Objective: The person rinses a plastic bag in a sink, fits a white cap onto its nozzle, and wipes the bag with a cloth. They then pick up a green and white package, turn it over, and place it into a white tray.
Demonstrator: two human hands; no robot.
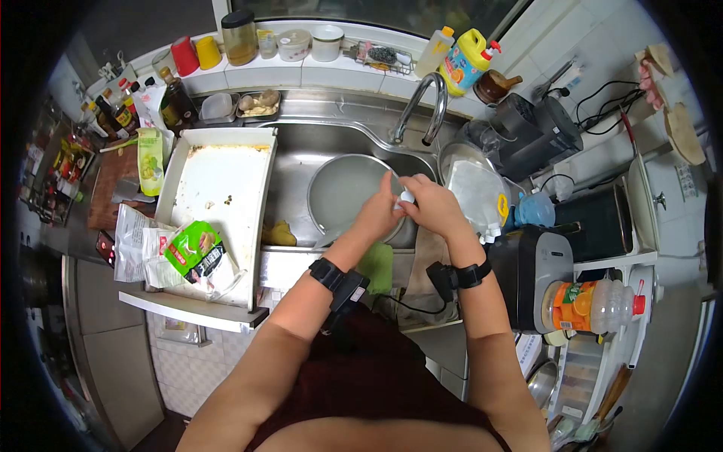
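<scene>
Left hand (379, 213): over the sink, my fingers curled partly shut around the near rim of the round metal pan (343, 194); how firm the hold is, I cannot tell.
Right hand (431, 205): at 3 o'clock of the left, touching it, fingers closed on a small white object (407, 197) pinched between both hands.
Small white object: at the pan's 3 o'clock edge, above the sink (301, 151); too small to tell what it is.
Metal pan: lying in the sink basin, below the faucet (422, 105), which stands at its 1 o'clock.
Wrists: a black strap with a device on each one.
White tray (226, 188): at 9 o'clock of the pan, resting across the counter edge, stained, with a green packet (196, 252) at its near end.
Plastic bag (474, 192): at 3 o'clock of my right hand, on the drainer.
Yellow bottle (467, 60): on the ledge at 1 o'clock, behind the faucet.
Orange-labelled bottle (595, 305): lying on its side at 4 o'clock.
</scene>
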